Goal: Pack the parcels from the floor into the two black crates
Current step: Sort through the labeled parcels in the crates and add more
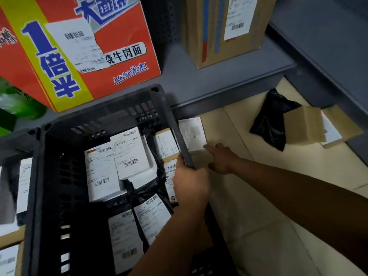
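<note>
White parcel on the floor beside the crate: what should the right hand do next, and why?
Probably ease the right hand forward and pinch the near edge of the white parcel. The hand's straight fingers are only at the parcel's corner; it lies flat beside the black crate, whose rim the left hand grips.

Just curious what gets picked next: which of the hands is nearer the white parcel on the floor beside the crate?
Right. The right hand reaches a finger to the white parcel; the left hand grips the black crate by its rim, farther back.
</note>
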`<control>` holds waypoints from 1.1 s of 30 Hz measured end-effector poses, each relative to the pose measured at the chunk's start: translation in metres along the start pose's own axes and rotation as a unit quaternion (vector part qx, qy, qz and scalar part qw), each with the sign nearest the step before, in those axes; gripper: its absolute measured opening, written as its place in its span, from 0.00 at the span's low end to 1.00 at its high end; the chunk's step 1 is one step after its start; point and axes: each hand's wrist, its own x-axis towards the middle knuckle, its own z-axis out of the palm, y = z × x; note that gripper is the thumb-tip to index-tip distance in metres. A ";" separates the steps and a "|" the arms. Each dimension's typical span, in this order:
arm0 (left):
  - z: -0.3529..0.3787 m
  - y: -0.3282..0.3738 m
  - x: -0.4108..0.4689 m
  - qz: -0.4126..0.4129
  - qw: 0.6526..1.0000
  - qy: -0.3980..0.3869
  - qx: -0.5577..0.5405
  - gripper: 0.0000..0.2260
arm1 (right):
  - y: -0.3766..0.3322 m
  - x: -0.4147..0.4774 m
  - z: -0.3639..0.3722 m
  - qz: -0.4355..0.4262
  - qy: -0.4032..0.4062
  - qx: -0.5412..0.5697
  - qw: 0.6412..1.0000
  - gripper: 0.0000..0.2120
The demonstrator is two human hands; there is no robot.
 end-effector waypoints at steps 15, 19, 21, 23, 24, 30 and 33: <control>0.002 -0.010 0.005 0.009 1.000 -0.004 -0.002 0.16 | -0.024 0.064 0.053 0.063 -0.031 0.028 0.997 0.37; 0.003 -0.003 0.005 -0.004 1.000 -0.004 0.005 0.21 | 0.016 0.012 0.063 0.043 -0.001 0.026 0.999 0.36; 0.003 -0.004 0.006 0.000 1.000 -0.010 0.001 0.28 | 0.036 -0.012 0.048 0.023 0.015 -0.013 1.000 0.36; 0.002 -0.007 0.010 0.003 1.000 -0.015 -0.005 0.32 | 0.045 -0.031 0.022 -0.009 0.031 -0.031 0.999 0.37; 0.003 -0.008 0.011 0.000 1.000 -0.017 -0.001 0.31 | 0.048 -0.041 0.007 -0.012 0.039 0.000 0.999 0.38; -0.019 0.011 0.001 -0.054 0.989 -0.136 -0.019 0.40 | 0.006 -0.136 -0.092 -0.017 0.077 0.297 0.952 0.35; -0.070 0.043 -0.009 -0.067 0.987 -0.146 -0.003 0.51 | -0.038 -0.188 -0.133 -0.039 0.048 0.489 0.870 0.32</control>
